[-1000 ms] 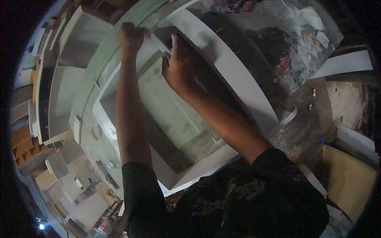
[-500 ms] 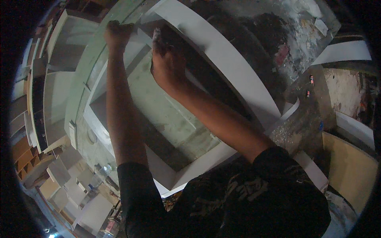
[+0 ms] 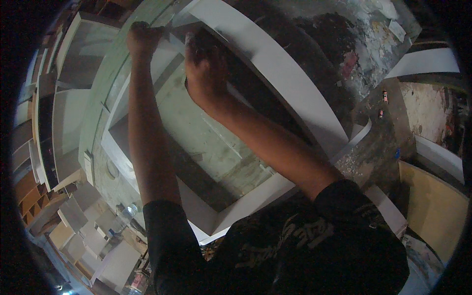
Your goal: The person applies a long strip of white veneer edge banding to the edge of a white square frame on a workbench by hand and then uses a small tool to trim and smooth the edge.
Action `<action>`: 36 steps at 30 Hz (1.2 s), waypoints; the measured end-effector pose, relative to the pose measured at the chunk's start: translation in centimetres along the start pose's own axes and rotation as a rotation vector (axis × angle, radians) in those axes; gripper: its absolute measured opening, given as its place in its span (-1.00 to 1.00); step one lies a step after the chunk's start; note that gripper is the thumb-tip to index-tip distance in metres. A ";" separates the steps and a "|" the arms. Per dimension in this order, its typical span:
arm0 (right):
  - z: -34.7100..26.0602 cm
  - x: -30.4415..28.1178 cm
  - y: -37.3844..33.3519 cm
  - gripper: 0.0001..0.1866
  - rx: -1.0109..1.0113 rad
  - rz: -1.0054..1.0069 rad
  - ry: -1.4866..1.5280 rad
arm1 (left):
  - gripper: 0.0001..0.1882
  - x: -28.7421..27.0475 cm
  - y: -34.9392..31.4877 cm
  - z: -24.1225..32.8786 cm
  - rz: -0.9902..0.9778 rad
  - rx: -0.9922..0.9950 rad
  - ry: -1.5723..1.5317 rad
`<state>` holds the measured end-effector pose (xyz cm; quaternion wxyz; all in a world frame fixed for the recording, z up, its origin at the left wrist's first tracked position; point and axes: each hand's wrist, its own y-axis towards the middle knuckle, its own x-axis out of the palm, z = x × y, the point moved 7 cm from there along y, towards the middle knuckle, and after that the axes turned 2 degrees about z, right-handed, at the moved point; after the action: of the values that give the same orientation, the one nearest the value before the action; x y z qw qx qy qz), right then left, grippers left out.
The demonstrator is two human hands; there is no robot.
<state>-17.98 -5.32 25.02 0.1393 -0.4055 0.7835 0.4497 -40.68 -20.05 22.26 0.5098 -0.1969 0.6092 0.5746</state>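
Observation:
A white open box frame (image 3: 255, 196) of panels lies in front of me, with a pale, dusty surface showing inside it. At its far left corner my left hand (image 3: 144, 39) is closed in a fist, and what it grips is hidden. My right hand (image 3: 206, 73) is closed above the far part of the frame, its thumb pointing away and whitish at the tip. Whatever sits in its fingers is too dark to make out. A long white curved-looking panel (image 3: 280, 64) forms the frame's right side, beside my right hand.
Left stand several board panels and cabinet parts (image 3: 73, 113), with small offcuts (image 3: 73, 216) below them. A clear plastic bottle (image 3: 129, 211) is near the frame's left side. At right are a dusty dark surface (image 3: 364, 54), two small tubes (image 3: 385, 96) and a tan board (image 3: 432, 206).
Both hands have shifted slightly left, and the right hand a little nearer the left. The frame stays almost where it was.

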 end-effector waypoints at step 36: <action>0.9 8.8 9.9 -0.31 0.345 -0.422 0.179 | -0.74 1.4 -1.7 -2.9 -0.213 -0.289 -0.938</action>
<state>-31.22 -6.44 25.19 0.2272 -0.5681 0.7558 0.2331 -41.00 -22.58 19.70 0.7522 -0.0470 0.2049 0.6246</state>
